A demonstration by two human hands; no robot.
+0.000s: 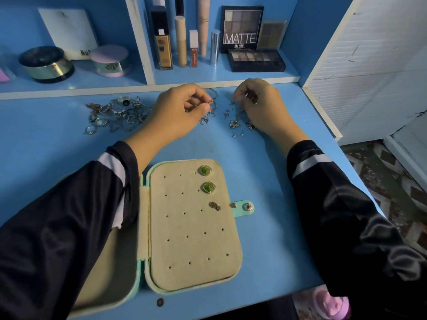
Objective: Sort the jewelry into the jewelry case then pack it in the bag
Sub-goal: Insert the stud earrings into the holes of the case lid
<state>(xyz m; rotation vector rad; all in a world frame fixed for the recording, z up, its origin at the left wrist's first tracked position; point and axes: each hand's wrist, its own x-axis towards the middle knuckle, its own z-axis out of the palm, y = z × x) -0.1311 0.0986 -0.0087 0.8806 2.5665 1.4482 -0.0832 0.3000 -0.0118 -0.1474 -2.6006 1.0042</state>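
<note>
Beige felt in the open jewelry case (194, 239) waits near me as my left hand (180, 112) and right hand (263, 107) each pinch a small piece (209, 103) from the loose jewelry (233, 124) across the counter (277, 172); I'd match pairs first.

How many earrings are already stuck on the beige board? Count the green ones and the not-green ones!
On the beige pad of the open case:
Green earrings: 2
Small metal-coloured earring: 1
Total: 3
</note>
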